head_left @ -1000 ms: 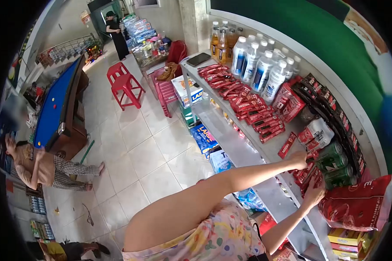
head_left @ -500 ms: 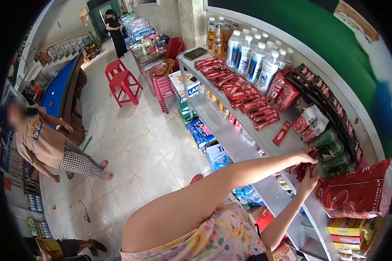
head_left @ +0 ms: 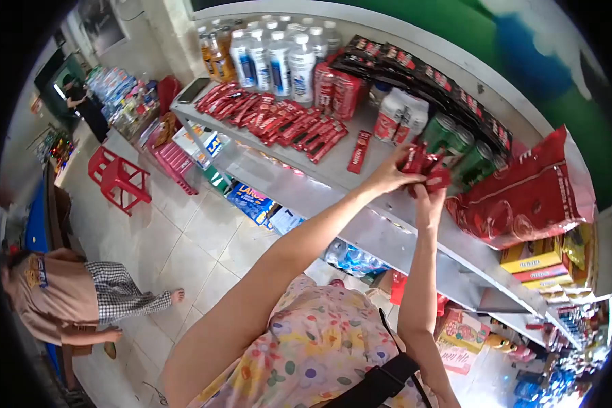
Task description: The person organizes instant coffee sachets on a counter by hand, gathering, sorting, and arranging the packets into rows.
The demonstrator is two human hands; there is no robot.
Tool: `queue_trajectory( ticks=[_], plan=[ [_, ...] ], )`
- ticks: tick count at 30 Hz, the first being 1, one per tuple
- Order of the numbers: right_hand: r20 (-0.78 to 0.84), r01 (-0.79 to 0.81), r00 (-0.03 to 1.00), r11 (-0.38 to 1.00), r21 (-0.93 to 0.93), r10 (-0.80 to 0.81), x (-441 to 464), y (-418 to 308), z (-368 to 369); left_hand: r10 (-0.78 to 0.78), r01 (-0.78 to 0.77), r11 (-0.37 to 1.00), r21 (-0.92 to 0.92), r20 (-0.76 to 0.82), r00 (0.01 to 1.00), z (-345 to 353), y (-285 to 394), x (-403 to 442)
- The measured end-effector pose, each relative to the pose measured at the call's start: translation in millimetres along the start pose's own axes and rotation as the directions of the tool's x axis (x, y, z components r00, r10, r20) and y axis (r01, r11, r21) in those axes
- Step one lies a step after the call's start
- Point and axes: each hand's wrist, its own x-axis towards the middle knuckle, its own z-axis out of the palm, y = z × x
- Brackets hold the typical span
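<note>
Both my hands hold a small bunch of red sachets (head_left: 421,162) above the shelf's front edge, beside green cans (head_left: 449,139). My left hand (head_left: 391,173) has its fingers closed round the bunch from the left. From below, my right hand (head_left: 430,200) grips the same bunch. One single red sachet (head_left: 359,152) lies on the metal shelf (head_left: 391,200) left of my hands. Farther left, many red sachets (head_left: 272,121) lie in an overlapping row. A large red bag (head_left: 523,190) stands to the right of the cans.
White-capped bottles (head_left: 279,64), a phone (head_left: 194,90) and black packs (head_left: 421,75) are on the shelf. Red stools (head_left: 119,178) stand on the tiled floor. One person (head_left: 54,296) is at the lower left, another (head_left: 81,105) farther back. Boxes (head_left: 462,330) sit at lower right.
The view has swung right, so the shelf appears farther left. My hands have lifted the bunch of red sachets off the shelf surface. The person at the left has turned and bent.
</note>
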Motion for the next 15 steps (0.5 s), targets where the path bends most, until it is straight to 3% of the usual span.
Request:
queue_trajectory(
  ticks=[1,2,3,4,5,7,8,10,11,12,14,15],
  plan=[
    [0.007,0.016,1.0,0.994,-0.11,-0.015,1,14,-4,-0.237,0.23,0.968,0.1,0.067,0.969,-11,3,-3],
    [0.048,-0.002,0.999,0.99,-0.139,0.009,-2,13,0,-0.379,0.36,0.922,0.145,0.14,0.915,-15,18,-6],
    [0.062,0.104,0.994,0.956,-0.275,-0.09,-2,25,-2,-0.163,0.152,0.985,0.084,0.145,0.976,-14,4,-5],
    [0.032,0.09,0.996,0.956,-0.28,-0.084,-4,26,1,0.064,-0.067,0.998,0.022,0.128,0.99,-12,-1,-4],
    [0.034,0.04,0.999,0.952,-0.303,-0.031,-3,25,1,0.067,-0.07,0.997,0.017,0.136,0.988,-13,-4,-2],
    [0.031,0.004,0.999,0.929,-0.369,0.008,-4,15,7,-0.273,0.27,0.962,0.045,0.072,0.959,-18,-6,-6],
    [0.034,0.005,0.999,0.929,-0.369,0.008,-4,4,6,-0.272,0.269,0.962,0.045,0.07,0.96,-13,6,-9],
    [0.081,-0.303,0.933,0.887,-0.349,0.351,-2,-22,7,-0.4,0.404,0.915,-0.007,-0.155,0.903,-1,30,-16],
    [0.132,-0.262,0.938,0.907,-0.33,0.319,-6,-38,14,-0.402,0.374,0.911,-0.177,-0.166,0.901,1,33,-23],
    [0.139,-0.264,0.936,0.907,-0.328,0.323,-8,-55,21,-0.403,0.374,0.911,-0.176,-0.174,0.899,-2,38,-29],
    [0.254,-0.231,0.895,0.869,-0.437,0.366,-12,-77,29,-0.547,0.467,0.705,-0.534,0.009,0.837,-13,49,-45],
    [0.313,-0.174,0.876,0.846,-0.504,0.366,-10,-72,30,-0.535,0.456,0.652,-0.606,0.059,0.843,-18,54,-55]
  ],
)
